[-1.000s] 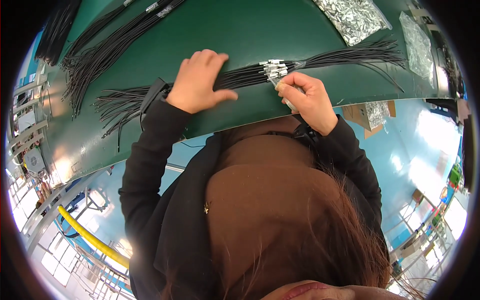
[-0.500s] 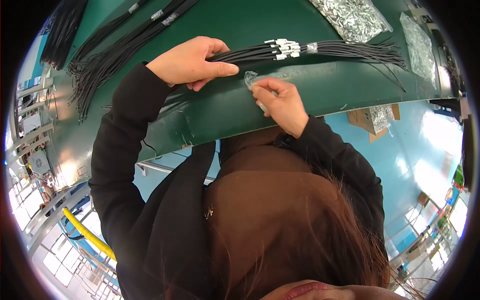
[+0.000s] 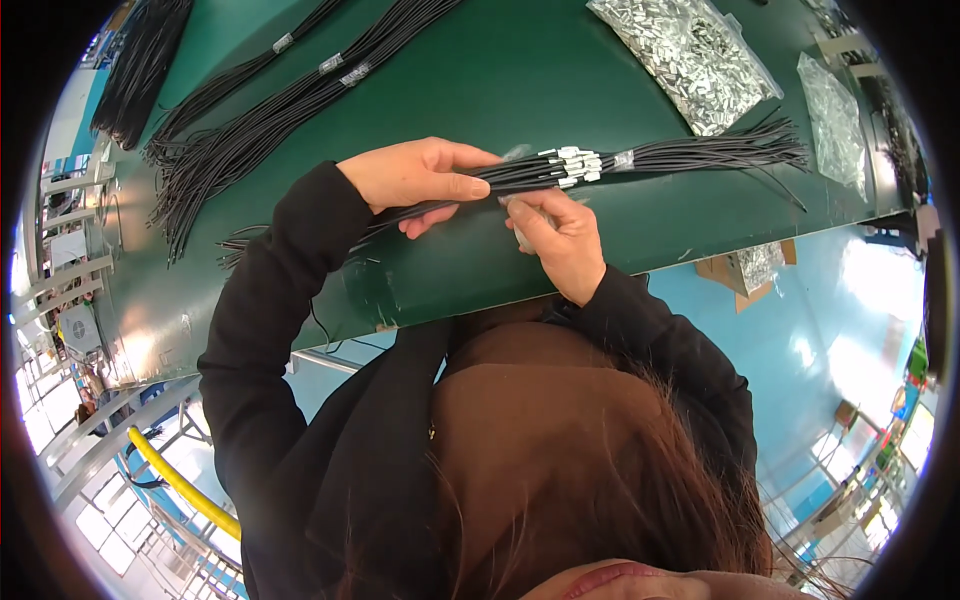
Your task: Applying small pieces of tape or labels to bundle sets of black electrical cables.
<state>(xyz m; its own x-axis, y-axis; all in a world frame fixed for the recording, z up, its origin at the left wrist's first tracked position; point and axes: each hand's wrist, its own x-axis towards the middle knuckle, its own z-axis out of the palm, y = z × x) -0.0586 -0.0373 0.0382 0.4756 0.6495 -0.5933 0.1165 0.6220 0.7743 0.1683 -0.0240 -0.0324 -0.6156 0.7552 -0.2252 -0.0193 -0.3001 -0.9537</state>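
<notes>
A bundle of thin black cables [image 3: 700, 156] lies across the green table, with a cluster of white connectors [image 3: 577, 166] midway and a clear band [image 3: 624, 160] just right of them. My left hand [image 3: 415, 180] is closed around the bundle left of the connectors, thumb along the near side. Close to the bundle's near side, my right hand [image 3: 565, 240] pinches clear plastic film, mostly hidden by its fingers. A piece of clear film [image 3: 517, 153] sticks up beyond the bundle between my hands. Something pale shows under the right fingers, too covered to name.
A clear bag of small metallic pieces [image 3: 705, 75] lies at the far right, beside an empty-looking plastic bag [image 3: 833, 120]. Banded black cable bundles [image 3: 270, 125] spread over the far left. A cardboard box [image 3: 740, 272] stands below the table's right edge.
The film in my right hand was apart from the bundle; now it is against it, part showing beyond. My hands have come closer together, and the whole view has shifted somewhat.
</notes>
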